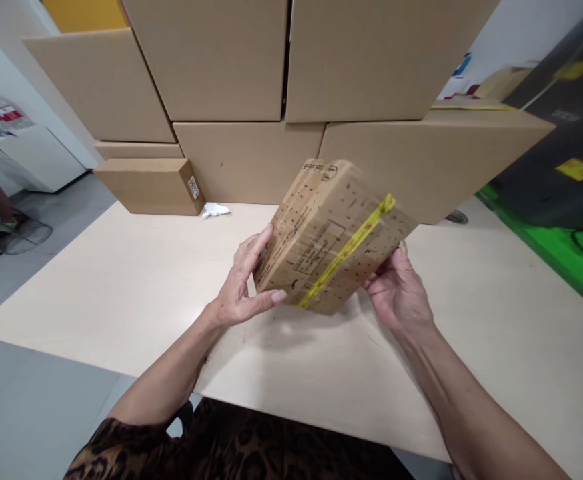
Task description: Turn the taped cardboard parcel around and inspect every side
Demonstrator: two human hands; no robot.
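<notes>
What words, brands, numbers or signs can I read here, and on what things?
Nothing reads with certainty.
Held box: printed lines and framed block, blurred.
Its yellow tape: marks too small.
Small brown box: label too small.
Dark panel: lettering and yellow stickers, blurred.
Bottle, far left: label blurred.

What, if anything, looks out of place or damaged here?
A crumpled white scrap lies loose on the table beside the plain brown box; it looks like stray litter. The taped carton is tilted, but held between the left hand and right hand, and its visible sides show no clear damage.
</notes>
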